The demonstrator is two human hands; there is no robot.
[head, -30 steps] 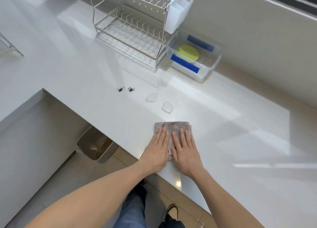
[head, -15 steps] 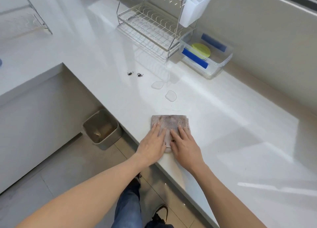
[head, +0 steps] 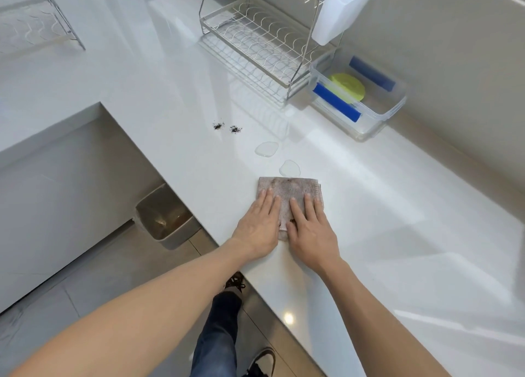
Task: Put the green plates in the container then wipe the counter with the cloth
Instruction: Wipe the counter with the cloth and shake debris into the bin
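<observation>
A wide white bench (head: 412, 234) runs from the near right corner to the far left, with a grey wall behind it. At its far side stands a wire dish rack (head: 255, 35), with a white plastic cutlery holder (head: 341, 10) hung on its right end. Just right of the rack sits a clear container (head: 392, 112) with blue clips on its long sides; the green plates (head: 348, 87) lie inside it, toward its left end. On the floor below the bench edge stands a grey bin (head: 166, 216).

Near the front edge of the bench lies the cloth (head: 289, 190), a folded, stained, brownish square. The left hand (head: 260, 226) and the right hand (head: 311, 229) both press flat on its near half, side by side, fingers straight and close together, palms down on the bench, gripping nothing.

Just beyond the cloth's far edge sits a small water puddle (head: 289, 168), touching or nearly touching it; a second puddle (head: 266, 148) lies a little farther back and left. Farther left again are two small dark crumb heaps (head: 226, 127).
</observation>
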